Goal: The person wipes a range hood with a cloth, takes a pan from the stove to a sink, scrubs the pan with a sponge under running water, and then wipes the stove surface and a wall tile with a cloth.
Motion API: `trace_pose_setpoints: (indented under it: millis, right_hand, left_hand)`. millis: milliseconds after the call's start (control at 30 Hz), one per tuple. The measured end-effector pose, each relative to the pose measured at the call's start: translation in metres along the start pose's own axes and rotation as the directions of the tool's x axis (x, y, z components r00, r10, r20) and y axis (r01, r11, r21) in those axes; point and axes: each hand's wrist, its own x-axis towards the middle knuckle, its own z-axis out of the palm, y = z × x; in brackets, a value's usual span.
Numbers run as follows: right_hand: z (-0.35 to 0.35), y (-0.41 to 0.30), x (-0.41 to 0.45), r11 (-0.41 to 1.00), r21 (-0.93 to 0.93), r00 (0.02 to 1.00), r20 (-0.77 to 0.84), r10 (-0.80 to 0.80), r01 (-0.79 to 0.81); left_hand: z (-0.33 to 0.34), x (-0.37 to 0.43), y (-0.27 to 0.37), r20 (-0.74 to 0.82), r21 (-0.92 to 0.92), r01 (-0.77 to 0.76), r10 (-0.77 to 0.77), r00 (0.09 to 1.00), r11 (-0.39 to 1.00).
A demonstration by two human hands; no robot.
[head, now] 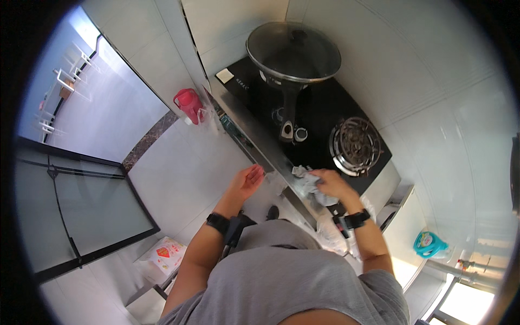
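My right hand [334, 185] grips a crumpled grey cloth [321, 194] at the front edge of the black gas cooktop [313, 151]. Part of the cloth lies over the cooktop's metal front edge. My left hand [246, 182] hangs in the air to the left of the counter, empty, palm partly up and fingers loosely bent. On the far burner rests a wok with a glass lid [280, 53], its black handle [289, 109] reaching toward me over the knobs. Nearer my right hand is the bare burner with its pan support [356, 145].
A small pale square pad [224, 76] lies on the cooktop's far corner. Beyond the counter's left end is a pink pitcher [190, 105]. At right stands a teal detergent bottle [430, 245]. Plastic bags [331, 233] hang by my right forearm; a black-framed glass door [93, 211] is at left.
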Motion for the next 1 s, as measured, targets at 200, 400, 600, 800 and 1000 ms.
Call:
trace_pose_setpoints:
  millis: [200,400,600,800,1000]
  right_hand:
    - [0.047,-0.047,0.059,0.998,0.003,0.982,-0.178,-0.057,0.059]
    - [0.078,-0.088,0.118,0.965,-0.110,0.874,-0.410,-0.262,0.238]
    - [0.127,-0.171,0.157,0.640,0.764,0.995,0.102,0.014,-0.087]
    - [0.153,-0.261,0.180,0.349,0.913,0.946,0.282,-0.162,-0.213]
    - [0.197,-0.315,0.220,0.524,0.834,0.841,0.402,-0.362,-0.173]
  left_hand:
    - [-0.042,-0.038,0.026,-0.125,-0.058,-0.118,0.110,0.986,0.991]
    - [-0.061,-0.076,0.052,-0.194,-0.116,-0.198,0.173,0.966,0.973]
    - [-0.096,-0.098,0.102,-0.150,-0.069,-0.164,0.152,0.977,0.984]
    - [-0.096,-0.123,0.165,0.001,-0.011,-0.065,0.065,0.998,0.998]
    - [-0.151,-0.111,0.219,0.229,-0.085,-0.194,0.209,0.951,0.977]
